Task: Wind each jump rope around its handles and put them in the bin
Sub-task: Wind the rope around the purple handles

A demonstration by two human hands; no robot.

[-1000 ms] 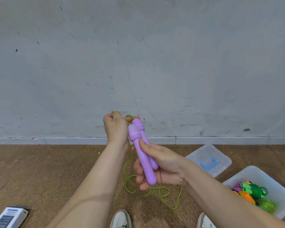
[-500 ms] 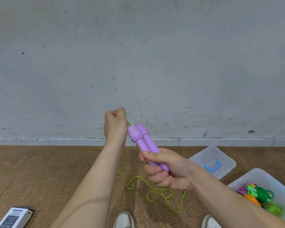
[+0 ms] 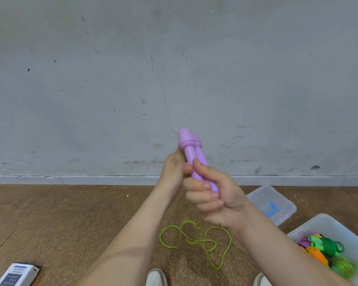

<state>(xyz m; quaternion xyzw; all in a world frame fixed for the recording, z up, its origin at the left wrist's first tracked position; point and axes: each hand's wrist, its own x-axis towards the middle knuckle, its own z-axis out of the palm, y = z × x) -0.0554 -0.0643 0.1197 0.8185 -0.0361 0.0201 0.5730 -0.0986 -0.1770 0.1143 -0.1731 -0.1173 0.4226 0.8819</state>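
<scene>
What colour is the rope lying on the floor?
Yellow-green. The rope shows best in the head view, looped on the floor below the purple handles.

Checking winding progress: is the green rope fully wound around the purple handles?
No, most of the green rope lies in loose loops on the floor.

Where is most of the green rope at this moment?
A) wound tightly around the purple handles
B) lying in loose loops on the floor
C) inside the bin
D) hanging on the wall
B: the green rope lies in loose loops on the floor, below the right hand that grips the purple handles.
</scene>
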